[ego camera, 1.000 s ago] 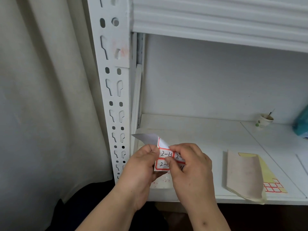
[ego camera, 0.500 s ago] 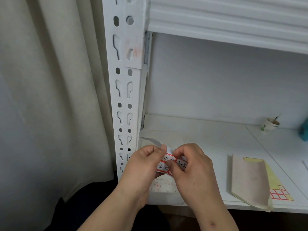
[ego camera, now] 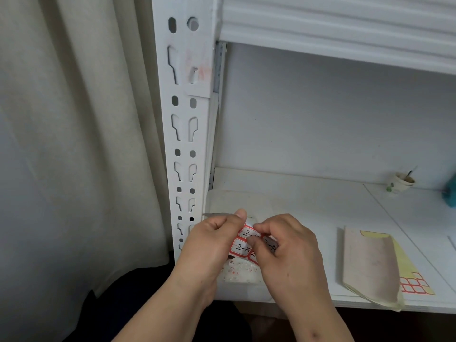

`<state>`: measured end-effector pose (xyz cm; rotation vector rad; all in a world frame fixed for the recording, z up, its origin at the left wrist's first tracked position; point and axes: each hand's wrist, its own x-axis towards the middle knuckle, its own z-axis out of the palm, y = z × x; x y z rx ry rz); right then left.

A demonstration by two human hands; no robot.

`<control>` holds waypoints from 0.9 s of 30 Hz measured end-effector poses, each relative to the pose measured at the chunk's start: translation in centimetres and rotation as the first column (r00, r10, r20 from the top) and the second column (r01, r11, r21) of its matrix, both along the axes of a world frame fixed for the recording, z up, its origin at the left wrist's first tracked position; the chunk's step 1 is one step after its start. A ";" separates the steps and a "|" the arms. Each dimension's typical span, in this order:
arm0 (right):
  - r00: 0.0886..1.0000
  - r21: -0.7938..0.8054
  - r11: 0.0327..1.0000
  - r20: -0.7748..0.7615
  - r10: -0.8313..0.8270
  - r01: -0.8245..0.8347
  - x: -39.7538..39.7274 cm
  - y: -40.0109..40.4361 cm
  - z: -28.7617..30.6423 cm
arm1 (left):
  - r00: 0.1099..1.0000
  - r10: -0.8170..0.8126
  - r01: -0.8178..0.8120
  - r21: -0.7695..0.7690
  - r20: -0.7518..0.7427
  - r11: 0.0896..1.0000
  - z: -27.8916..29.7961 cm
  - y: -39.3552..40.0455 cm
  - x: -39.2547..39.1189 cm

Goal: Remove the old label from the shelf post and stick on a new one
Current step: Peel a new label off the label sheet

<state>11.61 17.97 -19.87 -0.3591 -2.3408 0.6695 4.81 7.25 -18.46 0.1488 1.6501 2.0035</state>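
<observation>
Label sheet pinched between both hands (thumbs on top).

The red-bordered label sheet carries handwritten numbers: "2-15" and "2-14" (a third, starting "2-1", is partly hidden).

Storeroom, prob.: slotted white metal shelf post, numbered label sheet.

Label sheet now folded tighter than a second ago; curled white flap flattened under left hand thumb. Right hand fingertips shifted onto the sheet's upper right label. View drifted left, so post sits nearer frame centre.
</observation>
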 end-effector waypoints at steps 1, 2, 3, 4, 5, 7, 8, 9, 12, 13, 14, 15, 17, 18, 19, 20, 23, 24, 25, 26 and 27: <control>1.000 0.010 1.000 0.003 -0.007 0.007 0.1 -0.1 0.0 | 1.000 0.006 -0.006 -0.005 -0.006 1.000 0.0 0.0 0.0; 1.000 0.017 1.000 0.010 -0.014 0.014 0.2 -0.2 0.0 | 1.000 0.015 -0.016 -0.010 -0.009 1.000 -0.1 -0.1 0.0; 1.000 0.024 0.999 0.019 -0.021 0.020 0.3 -0.2 0.0 | 1.000 0.025 -0.025 -0.015 -0.009 1.000 -0.1 -0.1 0.0; 0.999 0.033 0.999 0.028 -0.025 0.024 0.4 -0.3 0.0 | 0.999 0.034 -0.035 -0.022 -0.008 0.999 -0.1 -0.2 0.0; 0.999 0.045 0.999 0.035 -0.026 0.024 0.5 -0.3 0.1 | 0.999 0.043 -0.043 -0.029 -0.008 0.999 -0.1 -0.2 0.0; 0.999 0.061 0.998 0.046 -0.023 0.021 0.6 -0.4 0.2 | 0.998 0.054 -0.055 -0.044 -0.020 0.997 -0.3 -0.3 0.1; 0.998 0.060 0.998 0.053 -0.023 0.020 0.6 -0.4 0.2 | 0.998 0.059 -0.060 -0.049 -0.024 0.997 -0.3 -0.3 0.2; 0.998 0.058 0.998 0.060 -0.023 0.019 0.6 -0.4 0.3 | 0.998 0.062 -0.064 -0.053 -0.025 0.997 -0.4 -0.3 0.2; 0.996 0.063 0.998 0.087 -0.028 0.022 0.8 -0.6 0.4 | 0.998 0.064 -0.066 -0.073 -0.028 0.995 -0.6 -0.3 0.3; 0.995 0.065 0.998 0.097 -0.033 0.026 0.9 -0.6 0.4 | 0.998 0.062 -0.064 -0.078 -0.031 0.995 -0.6 -0.3 0.2; 0.994 0.067 0.997 0.103 -0.037 0.031 0.9 -0.6 0.4 | 0.998 0.061 -0.064 -0.084 -0.031 0.994 -0.7 -0.4 0.2; 0.994 0.067 0.997 0.103 -0.041 0.034 0.9 -0.6 0.3 | 0.998 0.060 -0.062 -0.087 -0.029 0.994 -0.7 -0.4 0.2; 0.993 0.074 0.996 0.108 -0.049 0.041 1.0 -0.6 0.3 | 0.998 0.059 -0.061 -0.094 -0.029 0.994 -0.7 -0.4 0.1; 0.992 0.080 0.996 0.117 -0.052 0.043 1.0 -0.6 0.3 | 0.997 0.061 -0.064 -0.103 -0.037 0.993 -0.7 -0.4 0.1; 0.991 0.082 0.996 0.127 -0.050 0.040 1.0 -0.6 0.3 | 0.997 0.061 -0.066 -0.112 -0.049 0.992 -0.7 -0.4 0.1; 0.990 0.080 0.996 0.134 -0.046 0.036 1.0 -0.6 0.4 | 0.996 0.060 -0.068 -0.121 -0.063 0.990 -0.7 -0.4 0.2; 0.990 0.034 0.999 0.142 -0.012 0.007 1.1 -0.5 0.4 | 0.991 0.066 -0.081 -0.139 -0.113 0.987 -0.7 -0.3 0.2; 0.991 0.009 1.000 0.131 0.007 -0.009 1.1 -0.4 0.4 | 0.990 0.068 -0.086 -0.135 -0.127 0.987 -0.7 -0.3 0.2; 0.994 -0.010 1.000 0.109 0.020 -0.019 1.1 -0.4 0.4 | 0.988 0.069 -0.087 -0.128 -0.139 0.988 -0.8 -0.2 0.1; 0.996 -0.021 1.000 0.085 0.022 -0.021 1.1 -0.4 0.5 | 0.987 0.072 -0.090 -0.124 -0.145 0.988 -0.8 -0.1 0.1; 0.998 -0.027 0.999 0.068 0.020 -0.018 1.0 -0.3 0.5 | 0.987 0.076 -0.094 -0.120 -0.145 0.988 -0.8 0.0 0.1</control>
